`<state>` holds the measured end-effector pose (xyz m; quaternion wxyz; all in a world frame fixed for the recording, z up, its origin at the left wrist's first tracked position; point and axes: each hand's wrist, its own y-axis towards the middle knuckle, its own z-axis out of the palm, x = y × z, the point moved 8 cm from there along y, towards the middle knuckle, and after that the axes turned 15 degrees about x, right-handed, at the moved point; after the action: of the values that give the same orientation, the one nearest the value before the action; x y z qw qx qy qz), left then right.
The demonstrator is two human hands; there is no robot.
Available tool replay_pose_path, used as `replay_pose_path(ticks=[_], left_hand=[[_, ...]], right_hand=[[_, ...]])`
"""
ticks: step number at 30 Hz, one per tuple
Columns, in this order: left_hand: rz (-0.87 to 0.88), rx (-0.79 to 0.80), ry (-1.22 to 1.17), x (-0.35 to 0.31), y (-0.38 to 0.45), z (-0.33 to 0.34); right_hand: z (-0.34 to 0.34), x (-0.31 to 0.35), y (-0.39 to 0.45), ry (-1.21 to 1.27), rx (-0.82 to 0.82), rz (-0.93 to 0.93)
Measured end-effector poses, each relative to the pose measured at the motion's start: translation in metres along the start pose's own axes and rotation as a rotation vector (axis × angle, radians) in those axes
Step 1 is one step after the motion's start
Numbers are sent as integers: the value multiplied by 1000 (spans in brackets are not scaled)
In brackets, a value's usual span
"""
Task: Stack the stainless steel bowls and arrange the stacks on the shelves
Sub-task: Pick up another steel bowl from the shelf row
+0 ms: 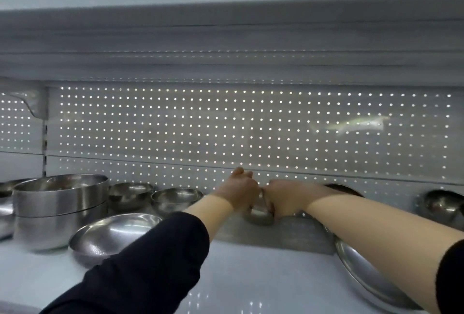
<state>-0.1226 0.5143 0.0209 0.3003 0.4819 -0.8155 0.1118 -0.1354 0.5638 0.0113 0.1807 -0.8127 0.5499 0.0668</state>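
Note:
Both my hands reach to the back of the white shelf (pixel 251 276). My left hand (pixel 241 188) and my right hand (pixel 281 196) meet around a small stainless steel bowl (pixel 259 215) and grip its rim from either side. The bowl is mostly hidden behind my fingers. To the left stand two small steel bowls (pixel 130 194) (pixel 175 199), a wide shallow bowl (pixel 113 233) and a stack of two tall straight-sided bowls (pixel 60 208). A large shallow bowl (pixel 371 278) lies under my right forearm.
A perforated white back panel (pixel 251 125) closes the shelf behind, and an upper shelf (pixel 226 37) hangs low overhead. One more steel bowl (pixel 439 205) sits at the far right, and further steel pieces (pixel 5 203) at the far left edge.

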Motion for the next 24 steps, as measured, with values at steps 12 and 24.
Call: replay_pose_path(ticks=[12,24], left_hand=[[-68,180,-87,51,-36,29],[184,-222,-338,-22,-63,-78]], right_hand=[[-24,49,5,6,-103,-29],[-47,-31,-142,102,-240,83]])
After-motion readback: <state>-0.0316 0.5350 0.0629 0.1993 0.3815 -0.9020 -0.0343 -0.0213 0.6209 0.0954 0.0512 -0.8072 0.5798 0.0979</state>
